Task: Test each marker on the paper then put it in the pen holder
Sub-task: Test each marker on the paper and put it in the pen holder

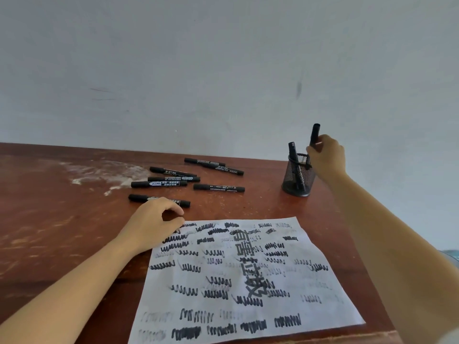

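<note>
The right hand is raised at the far right of the brown wooden surface. Its fingers are curled around a black marker and grip it by the lower part. This marker stands almost upright, with its upper end well above the hand. It is right over the black mesh pen holder. The hand hides its lower end, so I cannot tell if that end is already inside the holder.

A second marker stands in the holder and leans a little to the left.

The left hand rests at the upper left corner of the paper. Its fingers are loosely curled, with thumb and forefinger bent toward each other, and they hold nothing. The paper lies flat near the front edge and is covered with many black zigzag scribbles and some large printed characters.

Seven more black markers lie on the surface beyond the paper. The nearest marker is just behind the left hand, partly hidden by it. The other six are scattered behind it, some of them touching each other. Behind the surface is a plain grey wall.
</note>
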`<state>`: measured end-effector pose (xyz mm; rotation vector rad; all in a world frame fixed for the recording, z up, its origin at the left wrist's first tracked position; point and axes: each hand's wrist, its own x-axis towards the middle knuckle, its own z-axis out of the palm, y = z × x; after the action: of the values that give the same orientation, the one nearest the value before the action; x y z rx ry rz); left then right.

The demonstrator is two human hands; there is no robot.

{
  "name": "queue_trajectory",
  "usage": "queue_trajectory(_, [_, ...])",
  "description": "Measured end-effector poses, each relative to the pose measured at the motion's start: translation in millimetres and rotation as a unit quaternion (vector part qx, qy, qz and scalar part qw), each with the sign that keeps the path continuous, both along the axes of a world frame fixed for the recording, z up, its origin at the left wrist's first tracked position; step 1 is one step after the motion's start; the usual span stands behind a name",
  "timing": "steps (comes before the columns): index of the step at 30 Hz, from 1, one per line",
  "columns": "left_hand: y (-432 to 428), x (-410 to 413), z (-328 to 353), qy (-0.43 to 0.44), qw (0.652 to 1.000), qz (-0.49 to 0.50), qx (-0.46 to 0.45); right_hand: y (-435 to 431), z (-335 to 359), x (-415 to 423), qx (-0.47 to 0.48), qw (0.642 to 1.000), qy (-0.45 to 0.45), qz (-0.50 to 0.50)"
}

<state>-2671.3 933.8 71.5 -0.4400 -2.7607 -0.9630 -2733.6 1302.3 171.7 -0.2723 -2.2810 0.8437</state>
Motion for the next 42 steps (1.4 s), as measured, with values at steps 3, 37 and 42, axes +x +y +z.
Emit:
queue_trajectory(3, [0.2,-0.2,0.8,-0.003,1.000,0.005,-0.001,2.5,-10.4,-6.0,0.038,0.997,-0.064,-0.024])
queue_trajectory(37, [-1.6,4.2,3.4,-0.012,1.000,0.013,0.008,-138.1,-79.7,-14.2,0.213,0.935,-0.244,0.142])
queue_trajectory(42, [-2.0,3.8,3.4,-0.012,1.000,0.012,0.015,-129.0,-75.5,-5.8,0.211,0.935,-0.254,0.129])
